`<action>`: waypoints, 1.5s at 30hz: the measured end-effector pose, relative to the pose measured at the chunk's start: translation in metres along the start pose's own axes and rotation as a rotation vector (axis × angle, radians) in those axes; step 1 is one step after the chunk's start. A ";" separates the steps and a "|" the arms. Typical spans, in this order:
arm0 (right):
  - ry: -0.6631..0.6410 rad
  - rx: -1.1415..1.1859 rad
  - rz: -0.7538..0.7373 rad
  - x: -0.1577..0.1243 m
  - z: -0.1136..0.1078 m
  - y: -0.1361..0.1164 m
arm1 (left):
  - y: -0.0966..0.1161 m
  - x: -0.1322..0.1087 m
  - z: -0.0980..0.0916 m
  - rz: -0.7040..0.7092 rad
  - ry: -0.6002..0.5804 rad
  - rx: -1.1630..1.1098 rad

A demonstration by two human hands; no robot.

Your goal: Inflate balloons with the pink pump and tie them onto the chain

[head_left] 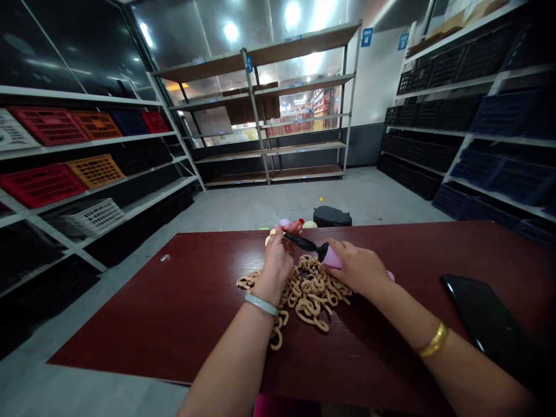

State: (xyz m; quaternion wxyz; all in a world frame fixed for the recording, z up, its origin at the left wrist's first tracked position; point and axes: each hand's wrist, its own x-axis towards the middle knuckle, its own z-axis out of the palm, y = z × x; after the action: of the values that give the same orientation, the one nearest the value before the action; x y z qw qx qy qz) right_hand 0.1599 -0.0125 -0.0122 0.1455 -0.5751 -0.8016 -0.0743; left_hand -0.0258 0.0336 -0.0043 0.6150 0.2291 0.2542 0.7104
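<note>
My right hand (358,266) is wrapped around a lavender tube, which looks like a balloon hand pump (332,258). Its black tapered nozzle (304,243) points left, and a lavender end (391,276) shows past the hand. At the nozzle's tip, the fingers of my left hand (280,255) are closed around it, and a small pale yellow bit (273,233) shows by them. What exactly they pinch is partly hidden. Under both hands lies a tangled pile of beige, cord-like loops (315,292) on the dark red table (195,307).
A black phone-like slab (482,313) lies on the right of the table. Beyond the far edge are a dark grey case (332,216) and several round coloured things (309,225). Shelves with crates (95,171) stand left; more crates (499,174) stand right. A rack (260,110) is behind.
</note>
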 end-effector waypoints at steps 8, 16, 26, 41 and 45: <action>0.014 0.023 -0.003 -0.002 0.002 0.002 | -0.010 -0.007 0.005 0.160 -0.028 0.076; 0.026 0.039 -0.015 -0.005 0.005 0.009 | -0.029 -0.019 0.006 0.092 -0.104 0.088; 0.086 0.065 -0.046 -0.006 0.004 0.009 | -0.018 -0.025 0.012 -0.159 -0.133 -0.014; 0.065 0.130 -0.030 -0.007 0.005 0.006 | -0.015 -0.023 0.011 -0.030 -0.112 -0.023; 0.082 0.124 -0.027 -0.008 0.005 0.010 | -0.018 -0.025 0.013 -0.008 -0.065 0.043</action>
State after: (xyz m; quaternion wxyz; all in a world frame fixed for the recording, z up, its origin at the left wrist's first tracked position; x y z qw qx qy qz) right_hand 0.1711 -0.0148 -0.0195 0.2125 -0.5505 -0.8058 -0.0498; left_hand -0.0006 0.0115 -0.0064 0.6207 0.2642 0.2499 0.6946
